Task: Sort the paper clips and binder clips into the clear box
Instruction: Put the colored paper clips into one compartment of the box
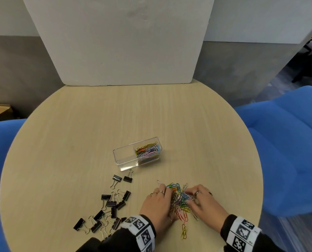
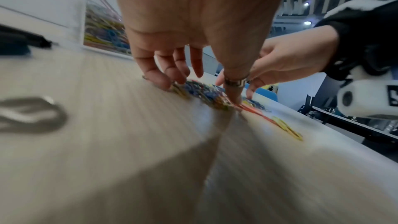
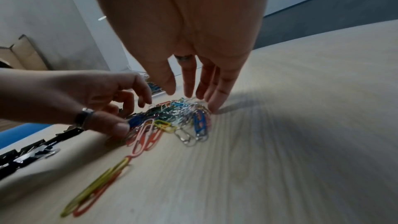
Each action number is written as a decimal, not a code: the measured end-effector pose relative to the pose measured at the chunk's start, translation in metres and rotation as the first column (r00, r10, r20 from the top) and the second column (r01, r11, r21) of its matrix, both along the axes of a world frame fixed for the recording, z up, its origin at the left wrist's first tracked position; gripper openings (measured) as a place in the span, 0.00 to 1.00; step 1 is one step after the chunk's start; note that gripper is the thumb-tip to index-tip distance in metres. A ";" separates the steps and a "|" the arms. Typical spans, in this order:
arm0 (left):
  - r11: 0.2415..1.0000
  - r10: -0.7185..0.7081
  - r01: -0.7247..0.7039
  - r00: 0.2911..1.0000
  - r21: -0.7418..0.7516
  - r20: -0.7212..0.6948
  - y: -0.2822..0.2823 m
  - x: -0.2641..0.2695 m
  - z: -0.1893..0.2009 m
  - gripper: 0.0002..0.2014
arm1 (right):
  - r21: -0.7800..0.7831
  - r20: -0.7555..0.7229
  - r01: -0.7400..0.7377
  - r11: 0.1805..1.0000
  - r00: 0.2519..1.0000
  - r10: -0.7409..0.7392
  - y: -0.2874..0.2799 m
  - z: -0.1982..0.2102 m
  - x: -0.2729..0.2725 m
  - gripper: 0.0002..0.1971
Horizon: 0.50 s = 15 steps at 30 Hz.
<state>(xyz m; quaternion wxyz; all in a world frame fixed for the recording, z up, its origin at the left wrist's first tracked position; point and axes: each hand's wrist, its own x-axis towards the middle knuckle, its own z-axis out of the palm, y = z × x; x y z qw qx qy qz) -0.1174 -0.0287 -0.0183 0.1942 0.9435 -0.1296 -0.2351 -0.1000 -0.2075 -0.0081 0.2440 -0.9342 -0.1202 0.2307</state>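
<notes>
Flanking a tangled heap of multicoloured paper clips (image 1: 179, 199) on the desk (image 1: 97, 124), left hand (image 1: 158, 202) and right hand (image 1: 204, 202) rest with fingers loosely spread, gripping nothing.

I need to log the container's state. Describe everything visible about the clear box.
The clear box is a small, oblong, see-through container that looks like hard plastic, with no lid on it. A divider splits it into two compartments: the right one holds a heap of coloured paper clips, the left one looks empty. It stands upright on the round wooden table, set at a slight angle, beyond both hands, which do not touch it. Two black binder clips lie just in front of it.
</notes>
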 end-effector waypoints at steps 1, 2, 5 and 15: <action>0.999 0.019 -0.018 0.999 -0.036 0.028 0.003 0.003 0.001 0.31 | 0.020 0.016 0.027 0.999 0.999 -0.027 0.001 0.001 -0.001 0.19; 0.996 0.044 -0.039 0.997 -0.075 0.066 0.007 0.006 0.003 0.28 | 0.015 0.030 0.048 0.999 0.998 -0.048 0.001 0.003 -0.001 0.21; 0.984 0.132 -0.094 0.954 -0.149 0.269 0.022 0.016 0.013 0.21 | -0.087 -0.030 0.028 0.996 0.999 -0.031 0.000 0.006 -0.002 0.39; 0.923 0.345 -0.383 0.848 0.016 0.402 0.085 0.075 0.037 0.43 | -0.043 -0.025 0.037 0.998 0.999 -0.038 0.027 -0.003 -0.011 0.36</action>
